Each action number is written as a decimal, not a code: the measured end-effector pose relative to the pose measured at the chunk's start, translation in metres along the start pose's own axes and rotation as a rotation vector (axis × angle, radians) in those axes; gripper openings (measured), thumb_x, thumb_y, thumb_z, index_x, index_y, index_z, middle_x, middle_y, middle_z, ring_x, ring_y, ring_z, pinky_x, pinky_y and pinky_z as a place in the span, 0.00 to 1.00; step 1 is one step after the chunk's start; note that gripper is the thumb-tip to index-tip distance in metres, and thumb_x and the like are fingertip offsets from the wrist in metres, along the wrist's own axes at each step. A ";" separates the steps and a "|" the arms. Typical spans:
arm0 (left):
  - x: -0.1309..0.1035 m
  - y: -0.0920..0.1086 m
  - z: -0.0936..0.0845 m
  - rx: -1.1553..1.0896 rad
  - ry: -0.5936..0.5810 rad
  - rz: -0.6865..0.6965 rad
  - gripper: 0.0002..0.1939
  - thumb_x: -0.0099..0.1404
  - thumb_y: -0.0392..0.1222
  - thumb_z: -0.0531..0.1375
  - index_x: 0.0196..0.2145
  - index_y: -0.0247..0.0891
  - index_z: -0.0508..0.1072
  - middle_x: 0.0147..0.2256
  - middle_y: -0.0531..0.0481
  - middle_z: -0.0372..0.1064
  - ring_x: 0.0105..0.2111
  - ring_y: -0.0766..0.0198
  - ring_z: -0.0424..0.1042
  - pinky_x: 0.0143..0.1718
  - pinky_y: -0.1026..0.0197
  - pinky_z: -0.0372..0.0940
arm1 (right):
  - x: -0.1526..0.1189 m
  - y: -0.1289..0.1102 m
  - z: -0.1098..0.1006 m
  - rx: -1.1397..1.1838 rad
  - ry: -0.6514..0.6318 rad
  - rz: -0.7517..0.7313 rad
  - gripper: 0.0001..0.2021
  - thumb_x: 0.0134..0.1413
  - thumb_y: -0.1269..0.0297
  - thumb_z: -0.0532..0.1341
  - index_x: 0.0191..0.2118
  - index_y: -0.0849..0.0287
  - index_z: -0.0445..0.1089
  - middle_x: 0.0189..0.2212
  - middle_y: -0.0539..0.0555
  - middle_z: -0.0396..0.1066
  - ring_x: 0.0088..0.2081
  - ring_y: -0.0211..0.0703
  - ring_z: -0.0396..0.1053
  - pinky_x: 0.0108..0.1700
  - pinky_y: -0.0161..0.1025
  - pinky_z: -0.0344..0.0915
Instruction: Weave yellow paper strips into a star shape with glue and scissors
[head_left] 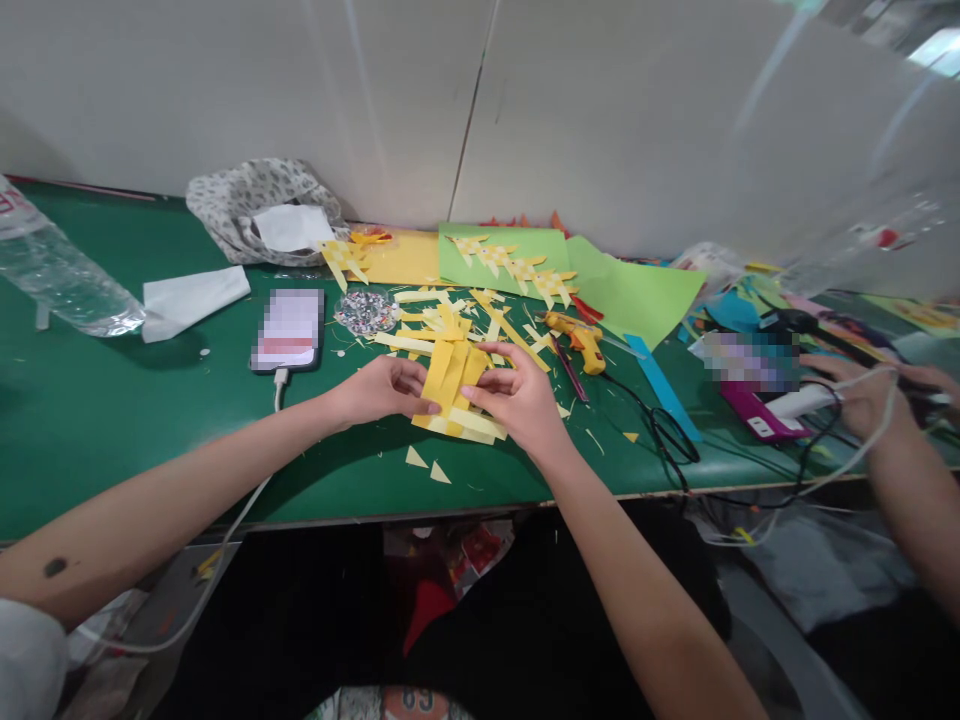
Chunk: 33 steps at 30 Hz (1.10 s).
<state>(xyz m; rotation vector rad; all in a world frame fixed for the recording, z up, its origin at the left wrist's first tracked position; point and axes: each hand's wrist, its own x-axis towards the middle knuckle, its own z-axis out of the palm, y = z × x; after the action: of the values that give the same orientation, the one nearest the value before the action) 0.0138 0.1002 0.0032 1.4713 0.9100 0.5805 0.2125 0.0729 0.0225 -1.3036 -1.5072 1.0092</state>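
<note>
A woven piece of yellow paper strips [448, 378] is held between my two hands, just above the green table. My left hand [386, 388] pinches its left edge, thumb on the front. On its right side, my right hand [517, 395] grips it with the thumb over the strips and the fingers behind. Paler strips cross its lower end. Loose yellow strips and scraps [420, 342] lie behind and around it. Folded yellow checked paper pieces [514, 268] rest on green sheets farther back. A yellow glue gun [577, 340] lies to the right.
A phone [287, 330] with a white cable lies left, near a bag of small beads [367, 312]. A water bottle [67, 270] lies far left. Right of the glue gun are a blue strip [664, 388], black cable and a purple power strip [765, 412], with another person's hands [870, 410] beyond.
</note>
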 end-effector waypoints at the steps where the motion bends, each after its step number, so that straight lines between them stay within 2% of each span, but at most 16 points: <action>1: 0.000 0.000 0.000 -0.002 -0.004 0.001 0.15 0.49 0.42 0.66 0.35 0.35 0.74 0.30 0.49 0.74 0.26 0.68 0.70 0.30 0.65 0.64 | 0.000 0.000 0.000 0.001 0.005 -0.004 0.27 0.35 0.60 0.67 0.45 0.55 0.62 0.23 0.48 0.70 0.29 0.43 0.72 0.36 0.45 0.71; 10: -0.001 0.006 0.005 -0.069 -0.066 0.028 0.22 0.50 0.37 0.65 0.44 0.35 0.71 0.40 0.46 0.74 0.37 0.62 0.72 0.40 0.60 0.65 | -0.002 -0.001 0.007 0.018 -0.012 -0.007 0.25 0.35 0.61 0.67 0.44 0.55 0.62 0.23 0.47 0.70 0.28 0.41 0.72 0.36 0.43 0.70; 17: 0.001 0.000 0.003 -0.081 -0.059 0.029 0.23 0.48 0.37 0.66 0.44 0.36 0.71 0.36 0.48 0.74 0.33 0.62 0.73 0.37 0.59 0.66 | -0.003 0.003 0.009 0.011 -0.020 -0.041 0.24 0.37 0.61 0.67 0.44 0.55 0.62 0.24 0.48 0.71 0.28 0.40 0.71 0.37 0.41 0.70; 26: 0.000 0.003 0.005 -0.072 -0.049 0.030 0.23 0.47 0.36 0.66 0.43 0.36 0.71 0.34 0.49 0.74 0.30 0.64 0.71 0.32 0.62 0.65 | -0.002 0.001 0.010 0.005 -0.001 -0.036 0.23 0.37 0.62 0.67 0.43 0.55 0.62 0.24 0.48 0.71 0.28 0.40 0.71 0.36 0.41 0.70; 33: -0.001 0.003 0.006 -0.082 -0.037 0.029 0.24 0.46 0.36 0.66 0.43 0.37 0.71 0.35 0.48 0.74 0.30 0.63 0.72 0.33 0.61 0.65 | -0.003 0.003 0.011 0.030 -0.003 -0.028 0.23 0.37 0.62 0.66 0.43 0.55 0.62 0.25 0.48 0.71 0.30 0.41 0.72 0.37 0.42 0.70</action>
<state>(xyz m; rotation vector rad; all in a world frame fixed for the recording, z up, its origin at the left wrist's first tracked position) 0.0186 0.0966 0.0058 1.4187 0.8273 0.6032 0.2027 0.0699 0.0160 -1.2576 -1.5032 1.0131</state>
